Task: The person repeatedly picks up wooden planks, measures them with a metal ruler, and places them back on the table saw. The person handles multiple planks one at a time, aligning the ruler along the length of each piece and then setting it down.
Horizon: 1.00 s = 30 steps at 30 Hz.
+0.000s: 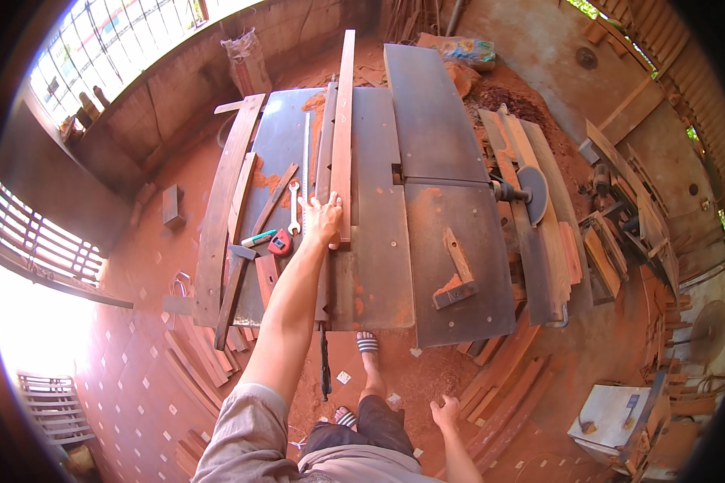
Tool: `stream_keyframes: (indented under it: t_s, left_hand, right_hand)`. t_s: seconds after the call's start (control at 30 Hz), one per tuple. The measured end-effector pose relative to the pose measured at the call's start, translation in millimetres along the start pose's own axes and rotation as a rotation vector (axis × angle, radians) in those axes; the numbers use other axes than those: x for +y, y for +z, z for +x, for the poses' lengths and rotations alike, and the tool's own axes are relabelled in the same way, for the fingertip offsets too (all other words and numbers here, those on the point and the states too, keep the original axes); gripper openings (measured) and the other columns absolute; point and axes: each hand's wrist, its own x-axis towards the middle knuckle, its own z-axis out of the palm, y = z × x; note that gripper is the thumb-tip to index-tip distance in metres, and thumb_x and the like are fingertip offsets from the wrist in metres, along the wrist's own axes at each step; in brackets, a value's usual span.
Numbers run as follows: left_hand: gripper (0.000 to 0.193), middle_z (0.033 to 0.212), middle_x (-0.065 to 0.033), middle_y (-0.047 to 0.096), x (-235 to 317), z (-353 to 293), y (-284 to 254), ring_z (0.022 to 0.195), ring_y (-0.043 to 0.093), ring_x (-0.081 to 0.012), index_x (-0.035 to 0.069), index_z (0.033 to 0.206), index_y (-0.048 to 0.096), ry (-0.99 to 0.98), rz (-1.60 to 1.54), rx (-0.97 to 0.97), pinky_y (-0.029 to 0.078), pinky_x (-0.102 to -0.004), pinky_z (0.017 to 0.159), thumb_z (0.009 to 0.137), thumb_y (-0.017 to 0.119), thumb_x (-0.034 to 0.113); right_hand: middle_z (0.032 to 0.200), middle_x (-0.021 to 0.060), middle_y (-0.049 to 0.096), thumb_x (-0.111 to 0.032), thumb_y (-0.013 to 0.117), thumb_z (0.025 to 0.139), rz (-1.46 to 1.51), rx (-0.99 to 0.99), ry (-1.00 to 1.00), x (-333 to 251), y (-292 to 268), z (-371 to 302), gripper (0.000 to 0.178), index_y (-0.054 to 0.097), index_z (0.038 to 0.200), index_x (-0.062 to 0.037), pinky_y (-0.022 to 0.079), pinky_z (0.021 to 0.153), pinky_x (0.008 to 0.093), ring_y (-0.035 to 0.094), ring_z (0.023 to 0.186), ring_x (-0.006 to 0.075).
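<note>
A long reddish wooden strip [344, 137] lies lengthwise on the metal machine table [372, 274], beside a dark guide rail [325, 153]. Across the rail, against the strip's near end, rests my left hand [322, 221], its fingers spread and its thumb toward me. Just left of it are an open-end wrench [294, 208] and a steel ruler [307, 153]. A red tape measure [279, 242], a green-and-white utility knife [258, 238] and a hammer [238, 270] lie nearer. My right hand [445, 410] hangs low at my right side, away from the table, fingers loosely apart with nothing visible in them.
A wooden push block [457, 274] lies on the table's right part. Beyond the right edge, a round blade [532, 196] sits on a shaft near stacked boards [568, 177]. Wood strips [197, 362] lie on the floor at left, with more boards [499, 394] at right.
</note>
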Motion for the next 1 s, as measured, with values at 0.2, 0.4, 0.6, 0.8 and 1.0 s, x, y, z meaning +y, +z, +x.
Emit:
stream_keyframes:
  t_s: [0.2,0.4,0.6,0.8,1.0]
  left_hand:
    - [0.127,0.169,-0.0053,0.030,-5,15,-6,0.146,0.038,-0.0500,0.009,0.162,0.030,-0.007,-0.003,-0.015,0.025,-0.0805,0.111,0.051,0.092,0.015]
    - [0.132,0.168,-0.0041,0.030,-6,32,-14,0.142,0.043,-0.0487,0.009,0.162,0.029,-0.012,-0.004,-0.051,0.025,-0.0845,0.107,0.048,0.095,0.018]
    - [0.128,0.168,-0.0052,0.031,-12,54,-11,0.141,0.045,-0.0467,0.010,0.160,0.032,-0.019,0.018,-0.019,0.028,-0.0823,0.107,0.049,0.094,0.017]
    - [0.116,0.167,-0.0023,0.032,-15,61,-18,0.142,0.043,-0.0491,0.013,0.157,0.039,-0.034,-0.006,0.003,0.031,-0.0812,0.107,0.054,0.093,0.014]
    - [0.104,0.155,-0.0028,0.046,-13,62,-36,0.138,0.048,-0.0478,0.011,0.150,0.043,0.026,0.009,-0.010,0.033,-0.0809,0.105,0.061,0.094,0.028]
  right_hand:
    - [0.102,0.0248,0.074,-0.037,0.078,0.075,-0.037,-0.144,0.256,68,30,-18,0.049,0.077,0.107,0.0002,0.055,0.091,0.0445,0.071,0.100,0.0392]
    - [0.103,0.0226,0.076,-0.040,0.077,0.075,0.055,-0.191,0.388,70,29,-29,0.043,0.079,0.100,-0.0046,0.056,0.089,0.0430,0.073,0.096,0.0367]
    - [0.092,0.0192,0.076,-0.035,0.077,0.078,0.167,-0.231,0.338,67,41,-16,0.041,0.076,0.096,0.0013,0.055,0.081,0.0416,0.073,0.088,0.0305]
    - [0.089,0.0170,0.075,-0.034,0.077,0.079,0.217,-0.165,0.325,60,46,-5,0.039,0.076,0.096,0.0013,0.054,0.080,0.0413,0.072,0.087,0.0287]
    - [0.111,0.0292,0.073,-0.033,0.077,0.081,0.203,-0.232,0.404,38,23,-4,0.054,0.072,0.115,0.0089,0.054,0.095,0.0415,0.071,0.108,0.0369]
